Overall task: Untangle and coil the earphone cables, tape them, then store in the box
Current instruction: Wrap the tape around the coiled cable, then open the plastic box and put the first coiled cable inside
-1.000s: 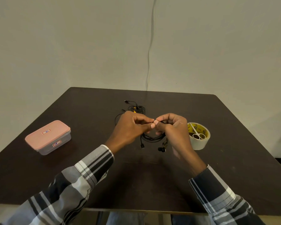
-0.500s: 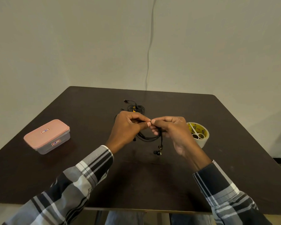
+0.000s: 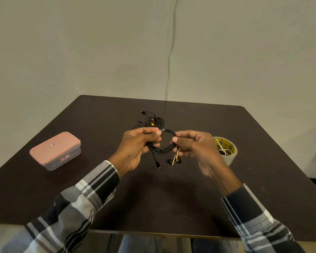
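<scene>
Holding the coiled cable (image 3: 165, 141) pinched between my left hand (image 3: 137, 148) and right hand (image 3: 193, 148), I am eyeing the closed box (image 3: 55, 150) at nine o'clock, nearer my left.

Nothing here can I truly read. My pink-lidded box (image 3: 55, 150) carries two small stickers, one on the lid (image 3: 53, 144) and one on the clear front wall (image 3: 65, 157), each white with a reddish border and dark marks too small and blurred to make out. The tape roll (image 3: 225, 149) has a yellow inner core printed with black round logos and some lettering, but I cannot tell any letters.
</scene>
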Demonstrator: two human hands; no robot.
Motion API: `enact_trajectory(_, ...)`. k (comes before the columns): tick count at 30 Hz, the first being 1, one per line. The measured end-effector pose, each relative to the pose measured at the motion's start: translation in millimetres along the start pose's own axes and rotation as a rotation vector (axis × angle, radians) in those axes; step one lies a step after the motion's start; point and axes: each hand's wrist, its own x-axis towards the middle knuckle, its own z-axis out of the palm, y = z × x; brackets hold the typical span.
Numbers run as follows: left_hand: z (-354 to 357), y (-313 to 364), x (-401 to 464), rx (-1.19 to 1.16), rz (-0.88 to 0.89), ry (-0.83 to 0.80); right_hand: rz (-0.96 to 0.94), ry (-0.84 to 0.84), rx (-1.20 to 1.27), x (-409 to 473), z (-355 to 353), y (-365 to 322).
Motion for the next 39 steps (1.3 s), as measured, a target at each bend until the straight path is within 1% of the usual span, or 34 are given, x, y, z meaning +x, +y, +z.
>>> enact_trajectory(2, -7.0, -1.8, -1.5, 0.058, -0.041, -0.024, 0.027, 0.033, 0.039, 0.8, 1.3, 2.6)
enact_trajectory(5, -22.7, -5.0, -3.1, 0.159, -0.094, -0.03, 0.124, 0.065, 0.092, 2.2, 3.3, 11.9)
enact_trajectory(10, -40.7, -21.7, -2.3, 0.54, -0.066, 0.04, 0.291, 0.115, 0.149, 0.6, 15.3, 39.0)
enact_trajectory(14, -45.7, -36.1, -0.3, 0.689, -0.064, 0.064, 0.304, 0.181, 0.157, 0.0, 20.3, 54.4)
enact_trajectory(16, -46.3, -40.8, 0.3, 0.726, -0.021, 0.076, 0.272, 0.205, 0.085, -1.0, 19.7, 60.2)
enact_trajectory(17, -46.1, -43.1, 0.7, 0.753, 0.004, 0.078, 0.24, 0.207, 0.011, -1.9, 18.2, 62.9)
enact_trajectory(21, -46.8, -47.5, 1.2, 0.814, 0.056, 0.073, 0.027, 0.205, -0.472, -1.5, 9.9, 70.5)
enact_trajectory(23, -47.9, -48.5, 2.0, 0.816, 0.067, 0.061, -0.019, 0.216, -0.619, -0.4, 6.9, 71.3)
enact_trajectory(28, -51.3, -50.1, 4.4, 0.775, 0.074, 0.072, -0.034, 0.208, -0.653, 5.0, 3.8, 66.7)
enact_trajectory(33, -53.3, -41.6, 7.8, 0.759, 0.122, 0.09, -0.176, 0.253, -0.658, 16.9, 3.2, 46.9)
enact_trajectory(35, -53.8, -35.4, 9.5, 0.764, 0.165, 0.11, -0.227, 0.228, -0.639, 20.4, 7.4, 38.1)
enact_trajectory(39, -57.3, -21.5, 8.4, 0.806, 0.274, 0.166, -0.301, 0.108, -0.593, 24.9, 25.9, 25.4)
